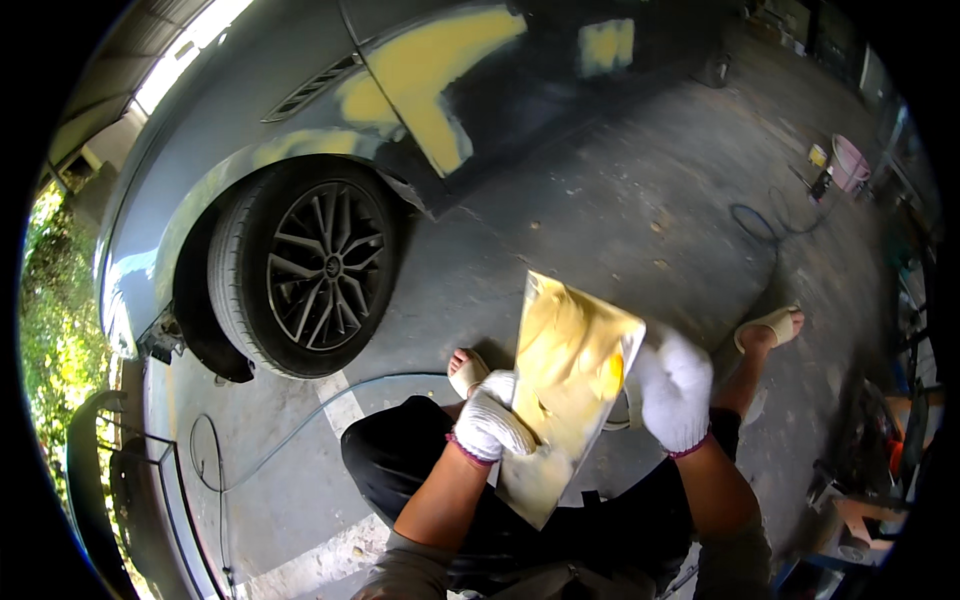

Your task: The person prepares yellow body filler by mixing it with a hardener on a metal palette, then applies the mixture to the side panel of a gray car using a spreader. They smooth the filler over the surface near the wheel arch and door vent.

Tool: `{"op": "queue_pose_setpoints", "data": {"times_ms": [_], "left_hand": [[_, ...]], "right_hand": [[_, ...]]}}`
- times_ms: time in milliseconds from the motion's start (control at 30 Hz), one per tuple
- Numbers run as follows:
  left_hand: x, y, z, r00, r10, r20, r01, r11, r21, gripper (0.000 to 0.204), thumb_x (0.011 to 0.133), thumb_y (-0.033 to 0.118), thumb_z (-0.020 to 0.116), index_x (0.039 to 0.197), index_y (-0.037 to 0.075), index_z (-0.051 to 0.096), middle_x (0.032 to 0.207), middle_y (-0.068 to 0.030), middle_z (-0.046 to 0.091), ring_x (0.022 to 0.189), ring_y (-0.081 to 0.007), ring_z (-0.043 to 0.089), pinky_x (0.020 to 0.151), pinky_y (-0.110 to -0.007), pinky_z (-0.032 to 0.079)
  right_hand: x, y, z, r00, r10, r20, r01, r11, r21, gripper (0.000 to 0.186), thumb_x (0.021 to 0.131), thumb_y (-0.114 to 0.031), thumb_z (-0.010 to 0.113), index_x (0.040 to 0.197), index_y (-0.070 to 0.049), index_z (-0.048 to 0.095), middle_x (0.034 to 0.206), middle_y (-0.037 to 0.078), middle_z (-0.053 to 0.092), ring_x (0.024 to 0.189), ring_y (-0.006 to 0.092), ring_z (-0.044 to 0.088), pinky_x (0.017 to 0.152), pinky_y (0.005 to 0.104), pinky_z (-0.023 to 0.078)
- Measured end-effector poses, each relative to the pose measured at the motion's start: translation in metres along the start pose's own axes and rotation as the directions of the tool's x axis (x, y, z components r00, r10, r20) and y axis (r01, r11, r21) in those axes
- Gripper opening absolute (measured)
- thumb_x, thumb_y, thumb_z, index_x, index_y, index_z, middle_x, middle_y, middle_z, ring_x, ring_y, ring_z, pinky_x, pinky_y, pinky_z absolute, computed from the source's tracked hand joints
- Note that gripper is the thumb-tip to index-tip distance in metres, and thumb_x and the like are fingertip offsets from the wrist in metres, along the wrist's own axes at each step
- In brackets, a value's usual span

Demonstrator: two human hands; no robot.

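My left hand [493,420], in a white knit glove, grips a flat rectangular board [535,478] along its left edge, thumb on top. Yellow body filler [565,335] is smeared over the board's upper part, with a brighter orange-yellow dab [609,378] near the right edge. Close beside that edge is my right hand [677,390], also gloved and blurred by motion. Its fingers look curled in; whatever they hold is hidden. Ahead to the left stands a grey car [235,110] with yellow filler patches [415,80] on its fender and door.
A black-spoked wheel [330,265] sits under the fender. A thin hose [290,440] runs across the concrete floor at left. Farther right stand a pink bucket [849,163] and a small yellow-white can [817,155], near a coiled cable [755,222]. Cluttered equipment [865,520] lines the right.
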State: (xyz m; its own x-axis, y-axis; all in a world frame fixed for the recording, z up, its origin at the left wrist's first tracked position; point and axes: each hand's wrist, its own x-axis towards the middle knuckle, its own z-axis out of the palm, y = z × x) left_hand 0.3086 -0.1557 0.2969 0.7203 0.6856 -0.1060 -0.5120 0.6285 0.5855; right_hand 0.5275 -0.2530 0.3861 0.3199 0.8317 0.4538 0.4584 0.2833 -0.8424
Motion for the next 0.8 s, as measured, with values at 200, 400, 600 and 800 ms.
{"op": "queue_pose_setpoints", "data": {"times_ms": [200, 400, 600, 800], "left_hand": [[-0.011, 0.009, 0.064, 0.944, 0.318, 0.085, -0.303, 0.739, 0.602, 0.047, 0.069, 0.0, 0.084, 0.111, -0.004, 0.065, 0.1, -0.0074, 0.07, 0.086, -0.0146, 0.066, 0.076, -0.028, 0.054], [-0.013, 0.016, 0.078, 0.956, 0.276, 0.101, -0.26, 0.636, 0.726, 0.072, 0.07, -0.009, 0.074, 0.137, -0.006, 0.051, 0.12, -0.0093, 0.066, 0.106, -0.0148, 0.061, 0.093, -0.026, 0.047], [0.004, 0.001, 0.098, 0.902, 0.317, 0.292, -0.309, 0.005, 0.951, 0.071, 0.066, -0.01, 0.061, 0.137, -0.006, 0.052, 0.112, -0.0226, 0.068, 0.099, -0.0254, 0.069, 0.09, -0.029, 0.051], [0.011, 0.005, 0.099, 0.953, 0.243, 0.182, -0.192, 0.017, 0.981, 0.066, 0.066, -0.006, 0.059, 0.131, -0.005, 0.057, 0.102, -0.0204, 0.069, 0.088, -0.0248, 0.069, 0.085, -0.029, 0.05]], "right_hand": [[0.009, -0.018, 0.016, 0.82, -0.567, -0.078, 0.509, 0.785, -0.353, 0.039, 0.083, -0.005, 0.07, 0.12, -0.015, 0.069, 0.135, 0.014, 0.058, 0.13, 0.0301, 0.053, 0.115, 0.0506, 0.036], [-0.009, 0.01, 0.016, 0.944, -0.306, -0.121, 0.305, 0.952, -0.031, 0.024, 0.087, 0.005, 0.061, 0.108, -0.003, 0.07, 0.109, 0.011, 0.071, 0.108, 0.0242, 0.066, 0.103, 0.0434, 0.046], [-0.028, 0.029, 0.048, 0.93, 0.163, -0.328, -0.09, 0.97, 0.227, 0.023, 0.101, -0.008, 0.052, 0.12, 0.003, 0.059, 0.103, 0.014, 0.067, 0.093, 0.019, 0.064, 0.082, 0.0302, 0.05], [-0.081, 0.059, 0.066, 0.937, 0.281, -0.208, -0.205, 0.923, 0.325, 0.023, 0.1, -0.009, 0.052, 0.117, 0.004, 0.061, 0.107, 0.013, 0.068, 0.094, 0.0189, 0.064, 0.084, 0.0308, 0.05]]}}
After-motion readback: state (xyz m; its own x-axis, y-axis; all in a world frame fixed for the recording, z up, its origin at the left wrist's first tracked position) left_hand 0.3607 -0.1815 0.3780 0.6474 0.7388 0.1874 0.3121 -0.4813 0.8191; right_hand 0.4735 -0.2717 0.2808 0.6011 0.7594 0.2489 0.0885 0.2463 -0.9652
